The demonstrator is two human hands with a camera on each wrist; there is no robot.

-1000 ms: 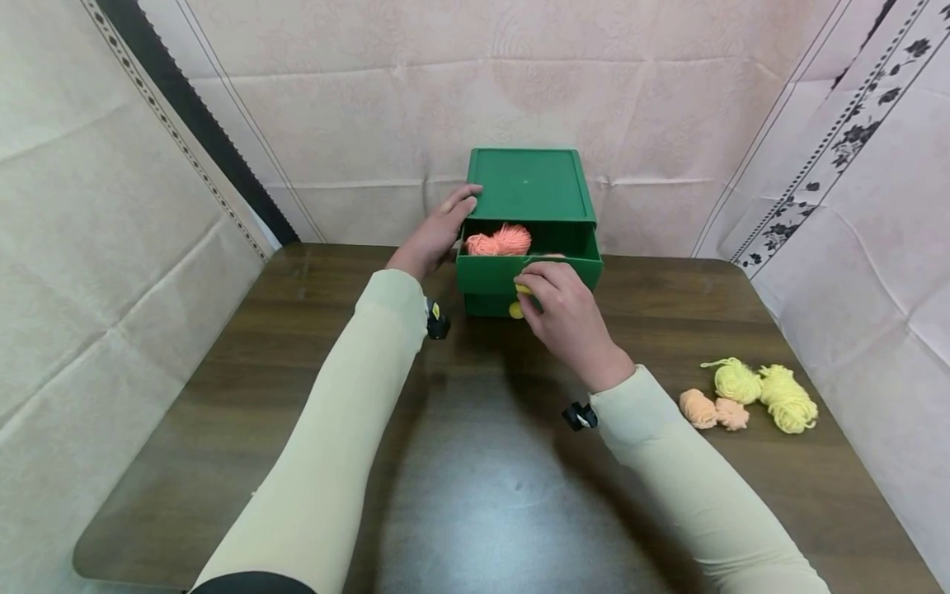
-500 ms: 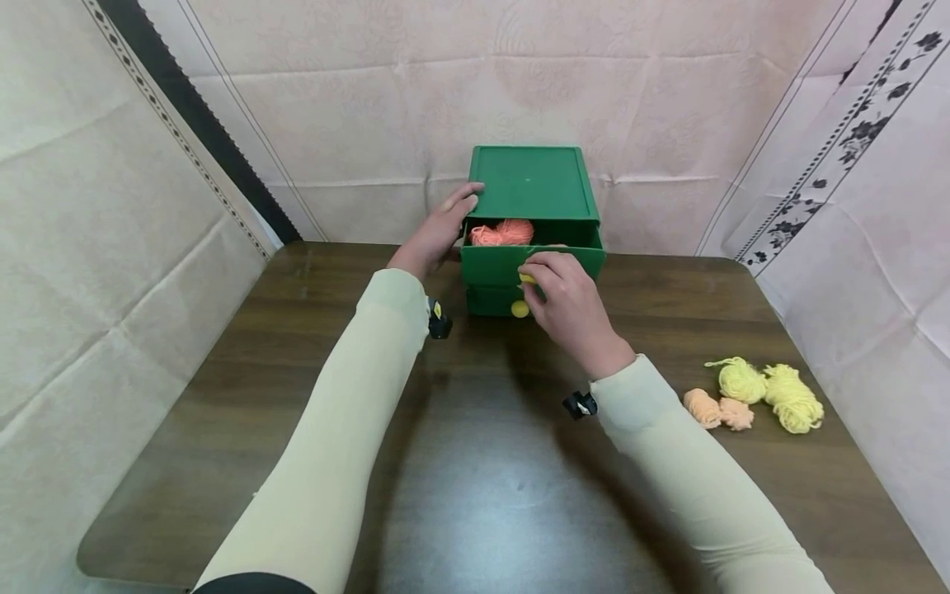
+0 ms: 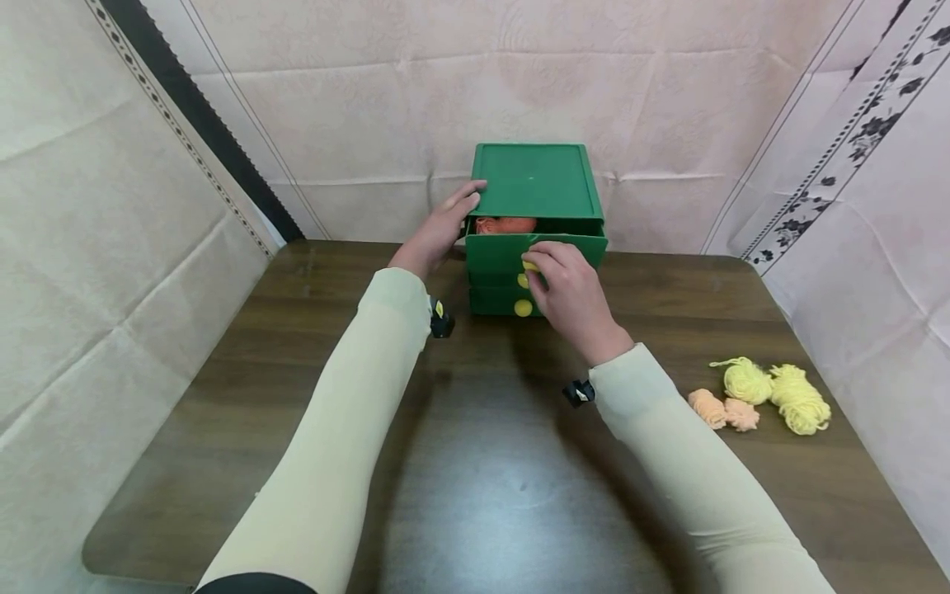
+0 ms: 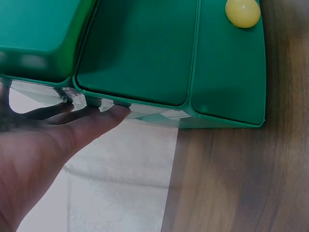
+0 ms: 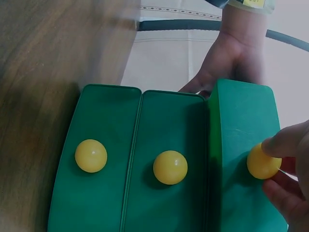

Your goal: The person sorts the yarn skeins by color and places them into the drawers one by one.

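Observation:
A green cabinet [image 3: 536, 180] with several stacked drawers stands at the back of the table. Its top drawer [image 3: 496, 252] sticks out partway, and coral yarn [image 3: 506, 225] shows inside. My right hand [image 3: 570, 293] pinches that drawer's round yellow knob [image 5: 263, 162] between thumb and fingers. Below it, the middle drawer [image 5: 166, 125] and bottom drawer [image 5: 104, 116] sit flush, each with its own yellow knob. Against the cabinet's left side rests my left hand [image 3: 438, 231], its fingers [image 4: 104, 118] stretched along the wall in the left wrist view.
On the right of the brown wooden table [image 3: 460, 462] lie two yellow yarn balls [image 3: 800, 400] and two small peach yarn balls [image 3: 707, 408]. Pale patterned cloth [image 3: 416, 107] hangs close behind the cabinet and along both sides.
The top drawer has slid back into the cabinet, pushed by my right hand at its knob, so less coral yarn shows. My left hand stays at the cabinet's side.

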